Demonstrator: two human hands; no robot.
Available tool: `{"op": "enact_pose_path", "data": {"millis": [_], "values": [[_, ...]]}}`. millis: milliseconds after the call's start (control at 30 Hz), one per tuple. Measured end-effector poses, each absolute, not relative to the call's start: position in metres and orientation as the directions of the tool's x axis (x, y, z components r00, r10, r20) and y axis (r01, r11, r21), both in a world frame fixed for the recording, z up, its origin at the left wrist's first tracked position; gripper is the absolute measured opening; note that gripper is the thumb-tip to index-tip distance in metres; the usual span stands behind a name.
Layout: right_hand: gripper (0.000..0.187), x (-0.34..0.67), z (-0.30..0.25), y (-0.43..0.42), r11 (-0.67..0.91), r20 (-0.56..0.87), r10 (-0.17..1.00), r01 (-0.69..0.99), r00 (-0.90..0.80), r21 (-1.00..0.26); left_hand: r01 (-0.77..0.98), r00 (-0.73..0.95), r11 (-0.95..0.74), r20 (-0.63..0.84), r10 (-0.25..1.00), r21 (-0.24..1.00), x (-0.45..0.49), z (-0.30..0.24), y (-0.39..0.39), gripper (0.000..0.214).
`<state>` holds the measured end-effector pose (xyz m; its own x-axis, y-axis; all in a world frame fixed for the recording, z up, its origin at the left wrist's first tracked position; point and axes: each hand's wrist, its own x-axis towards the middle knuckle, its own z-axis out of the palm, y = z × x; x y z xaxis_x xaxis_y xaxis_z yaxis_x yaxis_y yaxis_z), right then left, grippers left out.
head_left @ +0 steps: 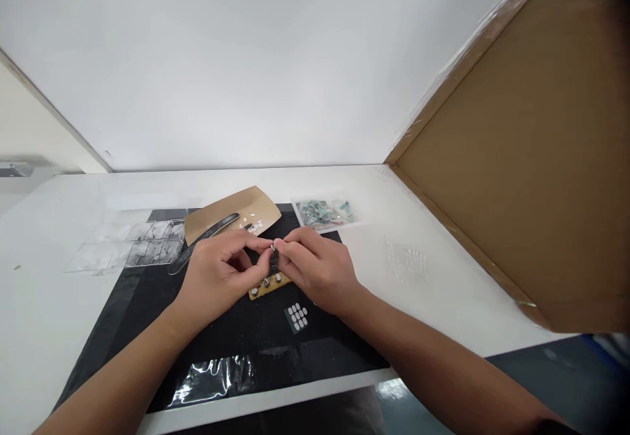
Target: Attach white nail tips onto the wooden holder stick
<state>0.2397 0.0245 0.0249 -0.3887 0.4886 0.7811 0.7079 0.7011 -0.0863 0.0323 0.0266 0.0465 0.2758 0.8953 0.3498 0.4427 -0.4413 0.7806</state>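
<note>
Both hands meet above a black mat (216, 330). Between the thumb and forefinger of my left hand (221, 268) is a tiny pale piece (273, 247), too small to name. The fingertips of my right hand (317, 268) pinch together against that same piece from the other side. Right below them lies a yellowish strip (260, 290) bearing several small white-topped pieces, its right part hidden by my right hand. Nearer to me rests a dark card with white oval stickers (297, 317).
Behind my left hand, a brown paper tray (216, 215) holds small white pieces and a dark nail file (221, 224). A clear compartment box (152, 245) stands left. Further back lies a bag of greenish packets (325, 213). A cardboard panel (516, 159) rises on the right.
</note>
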Motion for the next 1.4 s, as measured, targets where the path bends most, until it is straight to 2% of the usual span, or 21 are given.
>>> {"op": "enact_pose_path", "data": {"millis": [233, 333, 567, 900, 1400], "values": [[0.018, 0.238, 0.026, 0.024, 0.667, 0.744, 0.496, 0.745, -0.449, 0.005, 0.587, 0.209, -0.421, 0.374, 0.904, 0.691, 0.037, 0.054, 0.021, 0.010], [0.020, 0.237, 0.026, 0.024, 0.661, 0.762, 0.470, 0.750, -0.445, 0.030, 0.559, 0.180, -0.397, 0.360, 0.915, 0.728, 0.038, 0.053, 0.020, 0.013], [0.029, 0.237, 0.029, 0.022, 0.664, 0.758, 0.453, 0.745, -0.469, 0.065, 0.488, 0.102, -0.237, 0.215, 0.971, 0.840, 0.042, 0.053, 0.017, 0.015], [0.029, 0.232, 0.029, 0.018, 0.684, 0.740, 0.461, 0.728, -0.489, 0.055, 0.543, 0.079, -0.209, 0.198, 0.977, 0.813, 0.046, 0.057, 0.015, 0.010], [0.024, 0.234, 0.028, 0.018, 0.720, 0.742, 0.477, 0.693, -0.471, -0.023, 0.433, 0.075, -0.160, 0.142, 0.987, 0.887, 0.046, 0.059, 0.015, 0.008]]}}
